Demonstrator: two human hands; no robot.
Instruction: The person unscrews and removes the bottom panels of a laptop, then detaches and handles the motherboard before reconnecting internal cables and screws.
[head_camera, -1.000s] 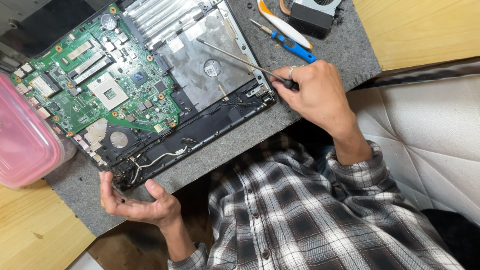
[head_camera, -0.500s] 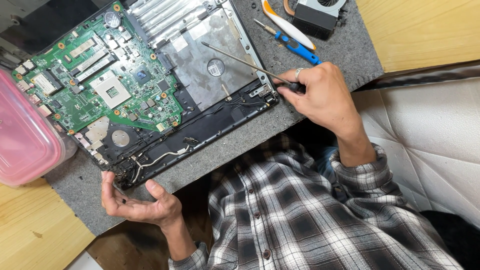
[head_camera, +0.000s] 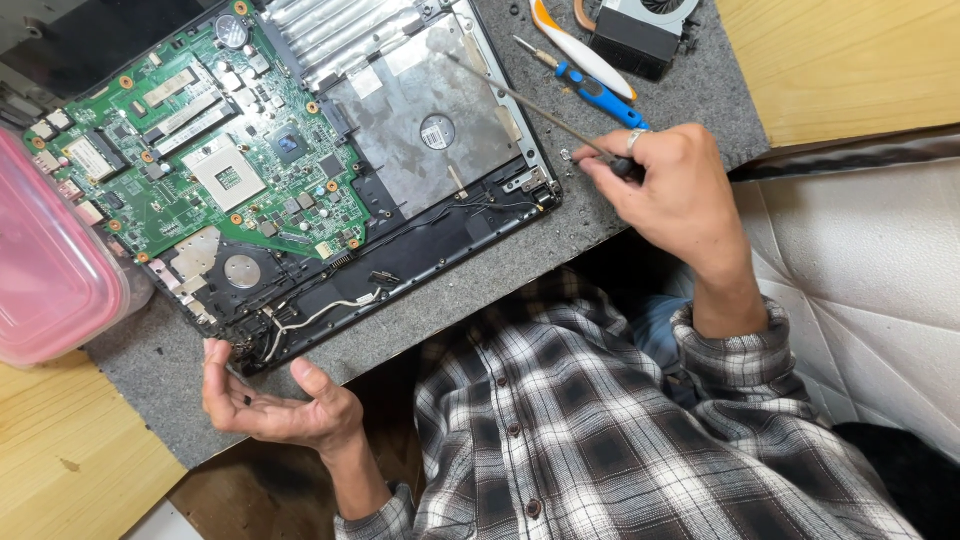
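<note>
An opened laptop base (head_camera: 400, 130) lies on a grey felt mat (head_camera: 480, 290), with its green motherboard (head_camera: 200, 160) exposed on the left. My right hand (head_camera: 680, 190) grips the dark handle of a long thin screwdriver (head_camera: 520, 95). The shaft slants up-left, and its tip is over the bare metal plate near the far edge. My left hand (head_camera: 280, 405) is cupped palm up just below the near-left corner of the laptop, fingers apart. A tiny dark speck lies in the palm.
A pink plastic container (head_camera: 45, 270) sits at the left edge of the mat. A blue-handled screwdriver (head_camera: 590, 88), a white and orange pry tool (head_camera: 580, 50) and a black cooling fan (head_camera: 645, 30) lie at the back right. Wooden tabletop (head_camera: 840, 60) surrounds the mat, with a white quilted cushion (head_camera: 880, 280) to the right.
My left hand has let go of the laptop's near-left corner and turned palm up. My right hand has shifted slightly right with the screwdriver.
</note>
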